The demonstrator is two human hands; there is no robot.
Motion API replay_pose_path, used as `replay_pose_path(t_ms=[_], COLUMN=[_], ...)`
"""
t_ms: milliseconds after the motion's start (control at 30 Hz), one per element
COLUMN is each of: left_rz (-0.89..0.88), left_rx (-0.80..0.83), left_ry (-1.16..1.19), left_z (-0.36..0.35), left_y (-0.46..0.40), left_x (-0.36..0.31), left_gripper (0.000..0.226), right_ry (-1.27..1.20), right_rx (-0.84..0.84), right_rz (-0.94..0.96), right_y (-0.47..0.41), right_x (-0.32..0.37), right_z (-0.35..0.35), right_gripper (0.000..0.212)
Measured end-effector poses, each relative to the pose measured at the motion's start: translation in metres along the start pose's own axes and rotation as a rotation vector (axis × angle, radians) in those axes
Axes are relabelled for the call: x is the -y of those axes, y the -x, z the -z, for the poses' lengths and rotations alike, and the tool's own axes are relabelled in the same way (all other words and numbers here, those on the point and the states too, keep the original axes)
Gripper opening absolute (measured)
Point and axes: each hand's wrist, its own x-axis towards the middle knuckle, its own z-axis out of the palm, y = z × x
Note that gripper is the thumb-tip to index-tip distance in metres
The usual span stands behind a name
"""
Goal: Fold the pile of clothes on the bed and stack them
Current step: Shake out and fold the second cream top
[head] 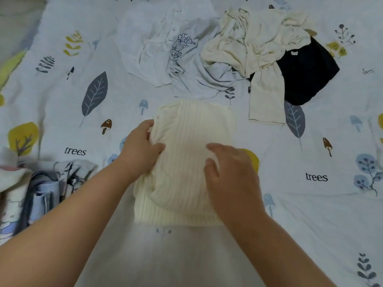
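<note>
A cream ribbed knit garment (186, 141) lies partly folded on the bed in front of me. My left hand (141, 148) grips its left edge, fingers under the fold and thumb on top. My right hand (230, 172) rests on the cloth's right side with fingers curled into the fabric. Beyond it lies the unfolded pile: a pale grey printed shirt (186, 65), a white garment (143, 48), a cream long-sleeved top (255, 44) and a black garment (306, 73). A stack of folded clothes (43, 191) sits at the left.
The bed sheet (310, 214) is pale blue with leaves, mushrooms and the word "trees". A greenish-yellow patch (10, 65) shows at the far left edge.
</note>
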Motion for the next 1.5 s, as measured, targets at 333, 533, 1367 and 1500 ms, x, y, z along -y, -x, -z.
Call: replay_pose_path(t_ms=[333, 533, 1367, 1500], left_rz=[-0.148, -0.159, 0.222, 0.154], left_rx=[-0.007, -0.051, 0.17, 0.065], left_ry=[-0.55, -0.381, 0.674, 0.692], left_z=[-0.048, -0.052, 0.073, 0.121], left_y=[0.038, 0.038, 0.14, 0.177], left_x=[0.052, 0.066, -0.043, -0.072], left_gripper=[0.08, 0.071, 0.047, 0.037], right_ry=[0.453, 0.445, -0.707, -0.711], right_rx=[0.136, 0.168, 0.235, 0.236], right_rz=[-0.107, -0.044, -0.259, -0.169], right_y=[0.026, 0.022, 0.062, 0.079], right_x=[-0.038, -0.043, 0.02, 0.067], right_z=[-0.087, -0.084, 0.085, 0.12], right_gripper=[0.083, 0.077, 0.044, 0.05])
